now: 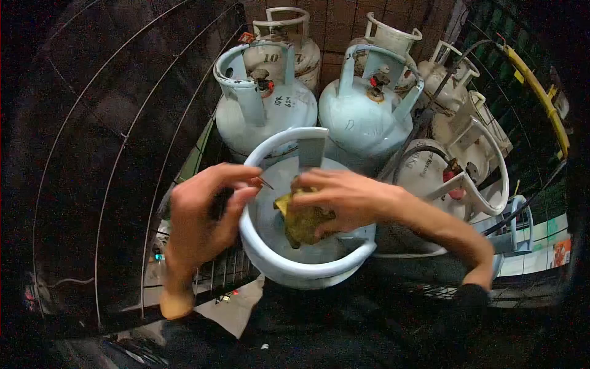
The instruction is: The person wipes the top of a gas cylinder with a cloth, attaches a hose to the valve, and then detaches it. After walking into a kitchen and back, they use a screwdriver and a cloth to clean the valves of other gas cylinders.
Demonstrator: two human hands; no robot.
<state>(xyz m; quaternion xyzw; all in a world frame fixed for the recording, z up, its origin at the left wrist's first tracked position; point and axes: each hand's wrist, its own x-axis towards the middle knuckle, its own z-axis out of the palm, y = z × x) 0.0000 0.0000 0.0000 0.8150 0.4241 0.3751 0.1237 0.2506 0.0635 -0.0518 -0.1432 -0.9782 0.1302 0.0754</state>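
A pale blue gas cylinder (270, 263) stands upright right in front of me, with a ring-shaped collar around its top. Inside that collar my right hand (338, 200) is closed on a dirty yellow rag (302, 224), which hides the middle of the cylinder top and any valve there. My left hand (212, 206) is at the collar's left side, thumb and fingers pinched together. A thin, dark, pin-like piece (266, 183) sticks out from its fingertips over the cylinder top; its exact kind is too small to tell.
Two more pale blue cylinders (264, 114) (369, 117) stand just behind. Several whitish cylinders are at the back and right, one cylinder (424, 175) with a black hose on its valve. Wire mesh (126, 135) walls the left side. A yellow bar (541, 92) is at upper right.
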